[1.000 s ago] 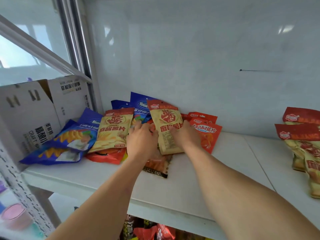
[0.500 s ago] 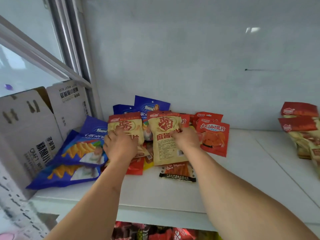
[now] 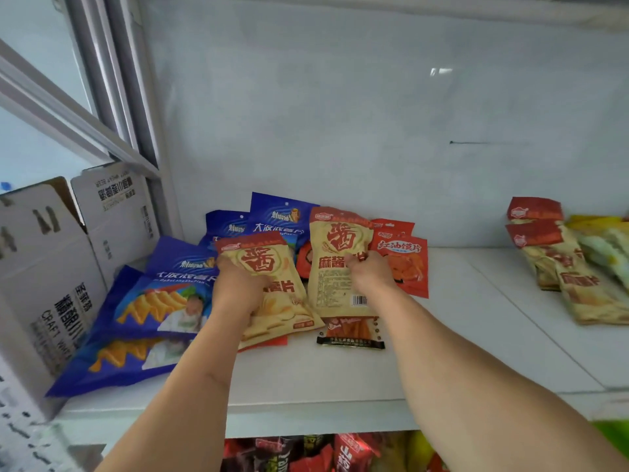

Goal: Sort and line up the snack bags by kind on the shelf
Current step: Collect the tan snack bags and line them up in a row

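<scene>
At the near edge of the white shelf (image 3: 340,376) nothing had been lined up yet, and a lower tier of mixed packets (image 3: 323,453) showed beneath it. Both forearms reached forward from below, side by side. Just past the bare strip lay a small black-edged packet (image 3: 350,333), flat and partly under the others. Above it the left hand (image 3: 235,291) was closed around the left edge of one tan bag (image 3: 272,287), fingers wrapped behind it and thumb on the front, tilting it up from the heap. The right hand (image 3: 369,272) pinched a second tan bag (image 3: 337,264) of the same kind near its middle, holding it upright.

By my reading the sorting was at an early stage: those two matching bags were being pulled from a jumble. Blue bags (image 3: 153,301) sprawled to the left against a cardboard box (image 3: 51,267), more leaned at the back wall, and red bags (image 3: 405,264) stood behind the right hand. Far right, a short overlapping row of tan bags (image 3: 571,274) was already grouped, probably where these two belonged.
</scene>
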A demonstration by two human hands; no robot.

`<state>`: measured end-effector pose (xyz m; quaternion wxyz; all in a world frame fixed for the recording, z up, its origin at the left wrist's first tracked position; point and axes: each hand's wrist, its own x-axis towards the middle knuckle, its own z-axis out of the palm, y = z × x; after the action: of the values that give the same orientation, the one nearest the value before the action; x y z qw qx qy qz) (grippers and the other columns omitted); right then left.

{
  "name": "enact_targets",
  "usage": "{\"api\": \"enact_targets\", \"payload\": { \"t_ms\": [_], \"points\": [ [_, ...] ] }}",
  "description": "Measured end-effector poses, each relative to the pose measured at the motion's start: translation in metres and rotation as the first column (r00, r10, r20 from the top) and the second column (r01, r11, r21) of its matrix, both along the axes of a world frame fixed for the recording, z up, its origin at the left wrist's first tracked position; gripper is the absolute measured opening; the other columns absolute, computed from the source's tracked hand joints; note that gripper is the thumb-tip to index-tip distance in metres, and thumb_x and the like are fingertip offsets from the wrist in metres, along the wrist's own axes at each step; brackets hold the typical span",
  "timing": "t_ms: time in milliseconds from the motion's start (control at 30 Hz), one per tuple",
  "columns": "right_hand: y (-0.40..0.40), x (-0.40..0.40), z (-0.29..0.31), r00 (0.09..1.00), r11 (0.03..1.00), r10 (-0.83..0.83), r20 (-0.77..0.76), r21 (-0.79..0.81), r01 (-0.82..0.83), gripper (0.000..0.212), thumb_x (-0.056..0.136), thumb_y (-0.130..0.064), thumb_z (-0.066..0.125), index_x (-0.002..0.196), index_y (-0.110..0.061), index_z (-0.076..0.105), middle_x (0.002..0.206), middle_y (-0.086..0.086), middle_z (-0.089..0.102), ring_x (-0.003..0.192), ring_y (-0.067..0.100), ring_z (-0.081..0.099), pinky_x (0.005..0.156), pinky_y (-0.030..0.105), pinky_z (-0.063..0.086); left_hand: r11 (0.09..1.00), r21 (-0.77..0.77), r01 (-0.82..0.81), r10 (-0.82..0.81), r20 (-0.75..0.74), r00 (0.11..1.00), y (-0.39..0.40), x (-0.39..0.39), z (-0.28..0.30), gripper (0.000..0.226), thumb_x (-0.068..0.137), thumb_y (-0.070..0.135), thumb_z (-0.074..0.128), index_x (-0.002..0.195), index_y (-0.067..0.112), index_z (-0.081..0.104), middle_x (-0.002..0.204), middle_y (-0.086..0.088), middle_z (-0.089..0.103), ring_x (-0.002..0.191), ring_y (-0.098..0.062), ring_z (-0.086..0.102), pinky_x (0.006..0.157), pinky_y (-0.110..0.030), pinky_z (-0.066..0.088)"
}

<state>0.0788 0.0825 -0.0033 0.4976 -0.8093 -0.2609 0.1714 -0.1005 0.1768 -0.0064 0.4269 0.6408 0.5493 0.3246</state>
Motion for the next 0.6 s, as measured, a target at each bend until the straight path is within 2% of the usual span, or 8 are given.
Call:
{"api": "enact_targets", "payload": {
  "t_ms": [67, 133, 233, 300, 400, 500, 600],
  "points": [
    [-0.009, 0.006, 0.0, 0.999, 0.999, -0.019, -0.031, 0.026, 0.02, 0.04, 0.101, -0.037, 0.052, 0.13, -0.01, 0.053, 0.122, 0.004, 0.063, 0.106, 0.026, 0.061, 0.085, 0.033, 0.047, 0.999, -0.022, 0.029, -0.027, 0.105, 0.994, -0.008, -0.001, 0.001, 0.091, 0.089, 0.019, 0.074, 0.157, 0.014, 0.015, 0.143, -0.014, 0.05, 0.126, -0.036, 0.052, 0.085, -0.038, 0.044],
    [-0.019, 0.014, 0.0, 0.999, 0.998, -0.026, -0.043, 0.061, 0.028, 0.033, 0.101, -0.037, 0.053, 0.123, -0.013, 0.056, 0.113, 0.002, 0.065, 0.094, 0.021, 0.06, 0.078, 0.03, 0.044, 0.997, -0.051, 0.059, -0.045, 0.241, 0.969, -0.012, 0.0, -0.005, 0.08, 0.086, 0.018, 0.077, 0.15, 0.02, 0.029, 0.132, -0.007, 0.059, 0.111, -0.03, 0.062, 0.08, -0.034, 0.049],
    [-0.037, 0.026, 0.0, 0.998, 0.992, -0.057, -0.04, 0.111, 0.061, 0.019, 0.1, -0.036, 0.055, 0.108, -0.018, 0.059, 0.105, 0.0, 0.067, 0.09, 0.019, 0.062, 0.075, 0.029, 0.045, 0.978, -0.139, 0.156, -0.09, 0.394, 0.915, -0.026, 0.003, -0.011, 0.059, 0.08, 0.017, 0.082, 0.128, 0.028, 0.049, 0.111, -0.003, 0.072, 0.094, -0.028, 0.072, 0.079, -0.052, 0.06],
    [-0.052, 0.035, 0.0, 0.996, 0.987, -0.076, -0.036, 0.138, 0.08, 0.018, 0.099, -0.036, 0.057, 0.103, -0.018, 0.06, 0.104, 0.001, 0.069, 0.09, 0.02, 0.065, 0.076, 0.031, 0.05, 0.956, -0.162, 0.243, -0.149, 0.443, 0.884, -0.038, 0.01, -0.012, 0.045, 0.079, 0.013, 0.082, 0.116, 0.025, 0.059, 0.104, -0.005, 0.076, 0.09, -0.029, 0.075, 0.078, -0.055, 0.061],
    [-0.078, 0.049, -0.001, 0.996, 0.984, -0.084, -0.032, 0.157, 0.088, 0.025, 0.098, -0.035, 0.059, 0.108, -0.014, 0.067, 0.104, 0.004, 0.072, 0.092, 0.022, 0.068, 0.08, 0.034, 0.056, 0.925, -0.184, 0.333, -0.205, 0.495, 0.844, -0.061, 0.025, -0.011, 0.036, 0.081, 0.008, 0.08, 0.112, 0.019, 0.064, 0.099, -0.007, 0.078, 0.086, -0.03, 0.076, 0.075, -0.053, 0.062],
    [-0.11, 0.067, -0.002, 0.994, 0.979, -0.095, -0.046, 0.179, 0.102, 0.026, 0.099, -0.034, 0.059, 0.106, -0.012, 0.071, 0.101, 0.004, 0.073, 0.092, 0.023, 0.069, 0.076, 0.03, 0.053, 0.912, -0.164, 0.375, -0.241, 0.525, 0.816, -0.089, 0.045, -0.01, 0.036, 0.082, 0.007, 0.079, 0.113, 0.015, 0.064, 0.098, -0.008, 0.078, 0.085, -0.03, 0.077, 0.074, -0.051, 0.062],
    [-0.147, 0.09, 0.001, 0.992, 0.976, -0.114, -0.05, 0.181, 0.122, 0.025, 0.098, -0.035, 0.059, 0.099, -0.014, 0.072, 0.099, 0.003, 0.074, 0.09, 0.021, 0.069, 0.081, 0.032, 0.054, 0.891, -0.162, 0.423, -0.279, 0.54, 0.794, -0.119, 0.071, -0.012, 0.04, 0.079, 0.011, 0.082, 0.116, 0.012, 0.064, 0.1, -0.011, 0.078, 0.087, -0.033, 0.076, 0.078, -0.055, 0.061]
  ]
}}
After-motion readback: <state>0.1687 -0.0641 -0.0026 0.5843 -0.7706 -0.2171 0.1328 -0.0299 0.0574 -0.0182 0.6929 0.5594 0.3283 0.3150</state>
